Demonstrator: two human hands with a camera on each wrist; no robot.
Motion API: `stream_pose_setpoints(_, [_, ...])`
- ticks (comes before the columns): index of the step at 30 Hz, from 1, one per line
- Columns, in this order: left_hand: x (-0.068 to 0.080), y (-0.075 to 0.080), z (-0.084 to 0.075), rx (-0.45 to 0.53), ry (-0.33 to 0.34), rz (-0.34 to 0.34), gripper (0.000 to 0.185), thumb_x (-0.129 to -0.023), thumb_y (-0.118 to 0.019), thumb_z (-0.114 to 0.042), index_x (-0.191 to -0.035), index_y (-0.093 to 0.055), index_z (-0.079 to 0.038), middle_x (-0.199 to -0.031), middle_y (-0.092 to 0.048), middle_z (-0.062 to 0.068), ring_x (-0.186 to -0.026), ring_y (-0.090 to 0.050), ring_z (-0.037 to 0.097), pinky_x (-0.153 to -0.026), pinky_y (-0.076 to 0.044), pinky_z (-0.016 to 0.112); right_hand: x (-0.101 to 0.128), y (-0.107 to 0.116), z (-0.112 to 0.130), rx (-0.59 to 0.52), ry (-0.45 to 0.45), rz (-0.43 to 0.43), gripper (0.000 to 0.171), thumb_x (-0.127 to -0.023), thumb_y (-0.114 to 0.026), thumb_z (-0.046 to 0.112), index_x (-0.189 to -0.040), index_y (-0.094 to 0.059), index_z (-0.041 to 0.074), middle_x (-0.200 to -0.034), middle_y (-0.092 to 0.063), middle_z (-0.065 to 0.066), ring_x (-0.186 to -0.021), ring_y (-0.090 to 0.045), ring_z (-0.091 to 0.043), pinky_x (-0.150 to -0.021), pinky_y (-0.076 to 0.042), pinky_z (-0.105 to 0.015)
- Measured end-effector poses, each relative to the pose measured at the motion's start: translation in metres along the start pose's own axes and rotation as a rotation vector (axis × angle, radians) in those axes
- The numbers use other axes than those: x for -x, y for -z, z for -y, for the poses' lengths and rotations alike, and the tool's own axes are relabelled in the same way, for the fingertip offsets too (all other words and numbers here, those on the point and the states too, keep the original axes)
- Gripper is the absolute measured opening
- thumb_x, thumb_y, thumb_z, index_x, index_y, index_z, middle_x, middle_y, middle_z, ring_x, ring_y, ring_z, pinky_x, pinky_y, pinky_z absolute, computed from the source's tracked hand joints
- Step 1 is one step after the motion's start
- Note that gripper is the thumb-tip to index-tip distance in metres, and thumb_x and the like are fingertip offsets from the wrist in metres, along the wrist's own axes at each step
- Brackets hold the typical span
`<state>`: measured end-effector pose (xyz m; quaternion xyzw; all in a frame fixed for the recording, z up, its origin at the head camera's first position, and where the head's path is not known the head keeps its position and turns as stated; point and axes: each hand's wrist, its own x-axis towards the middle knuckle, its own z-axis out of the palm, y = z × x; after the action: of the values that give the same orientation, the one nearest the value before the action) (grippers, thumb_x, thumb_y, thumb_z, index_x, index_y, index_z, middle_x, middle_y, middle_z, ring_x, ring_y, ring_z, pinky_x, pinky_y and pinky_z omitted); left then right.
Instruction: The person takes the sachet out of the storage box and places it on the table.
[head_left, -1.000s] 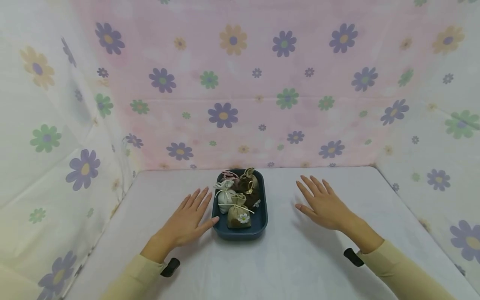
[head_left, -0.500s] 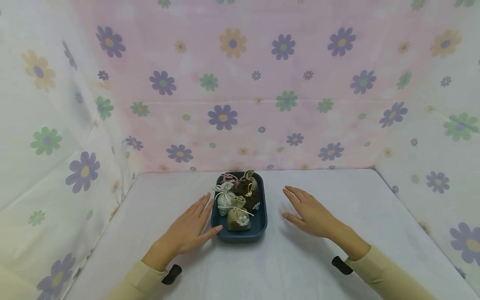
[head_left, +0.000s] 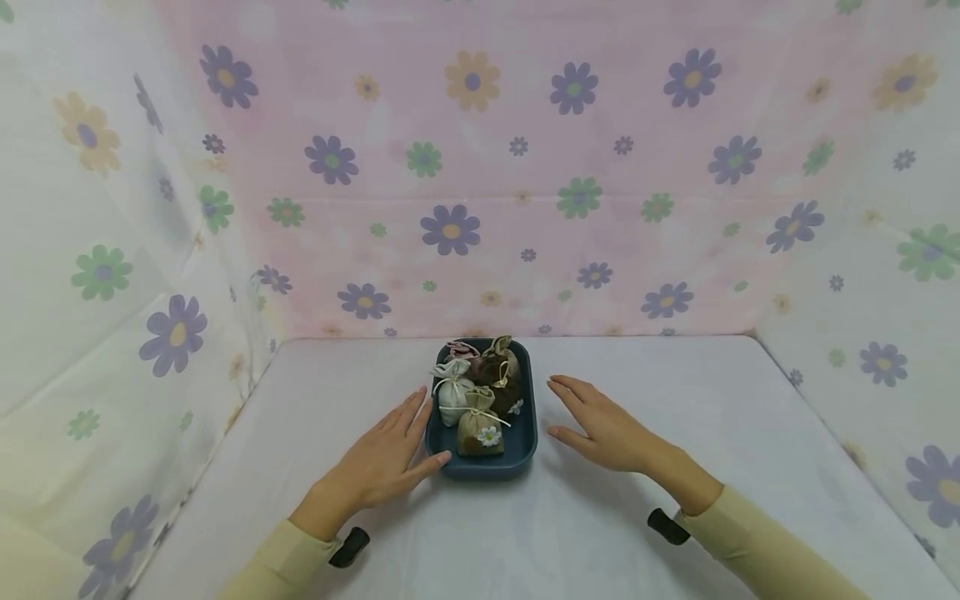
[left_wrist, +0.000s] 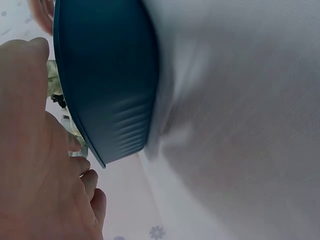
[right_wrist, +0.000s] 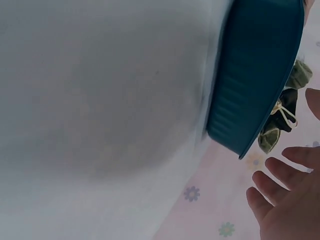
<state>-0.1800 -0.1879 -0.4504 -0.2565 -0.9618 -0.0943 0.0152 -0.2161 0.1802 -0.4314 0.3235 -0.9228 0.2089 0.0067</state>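
A dark blue tray stands on the white table with several small drawstring pouches in it. At its front is an olive pouch with a white flower; a pale grey pouch sits behind to the left. A dark brown pouch lies at the right, and a pink pouch at the back left. My left hand is at the tray's left side, fingers straight, thumb over the front left rim; whether it touches cannot be told. My right hand, fingers extended, is just right of the tray, apart from it.
Flower-printed cloth encloses the table: a pink back wall and white walls on the left and right. The tray stands near the table's back edge. White tabletop shows in front of it.
My right hand has moved left, from well away to close beside the tray. My left hand has shifted slightly right against the tray's side. Tray and pouches stay put.
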Motion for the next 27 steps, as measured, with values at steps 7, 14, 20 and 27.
stream_pose_setpoints(7, [-0.003,-0.003,-0.001,-0.005,0.001,0.030,0.097,-0.102,-0.031,-0.071,-0.161,-0.018,0.005,-0.170,-0.011,0.020,-0.156,-0.017,0.035,-0.123,-0.025,0.051,-0.013,-0.008,0.007,-0.228,-0.019,0.009,0.067,-0.104,-0.062,0.036,-0.158,-0.036,0.004,-0.159,-0.039,-0.014,-0.146,-0.039,-0.033,-0.115,-0.038,-0.056])
stream_pose_setpoints(14, [-0.005,-0.006,-0.003,0.009,0.015,0.052,0.098,-0.102,-0.031,-0.072,-0.161,-0.016,0.005,-0.170,-0.010,0.021,-0.156,-0.017,0.035,-0.124,-0.024,0.049,-0.026,-0.015,0.014,-0.381,0.032,-0.035,0.053,-0.102,-0.066,0.027,-0.144,-0.053,-0.002,-0.143,-0.056,-0.017,-0.132,-0.055,-0.034,-0.108,-0.046,-0.054])
stream_pose_setpoints(20, [-0.006,-0.004,-0.005,0.005,-0.004,0.043,0.096,-0.103,-0.034,-0.069,-0.160,-0.019,0.006,-0.169,-0.011,0.023,-0.156,-0.017,0.036,-0.124,-0.024,0.051,-0.036,-0.016,0.023,-0.461,0.060,0.002,0.050,-0.100,-0.069,0.022,-0.141,-0.055,-0.005,-0.139,-0.059,-0.020,-0.131,-0.057,-0.034,-0.110,-0.046,-0.049])
stream_pose_setpoints(27, [-0.007,-0.006,-0.005,0.008,-0.004,0.052,0.098,-0.102,-0.035,-0.070,-0.161,-0.017,0.007,-0.169,-0.008,0.023,-0.156,-0.016,0.036,-0.123,-0.026,0.051,-0.048,-0.024,0.031,-0.490,0.035,-0.010,0.050,-0.098,-0.071,0.020,-0.138,-0.057,-0.007,-0.136,-0.060,-0.022,-0.126,-0.059,-0.038,-0.106,-0.049,-0.051])
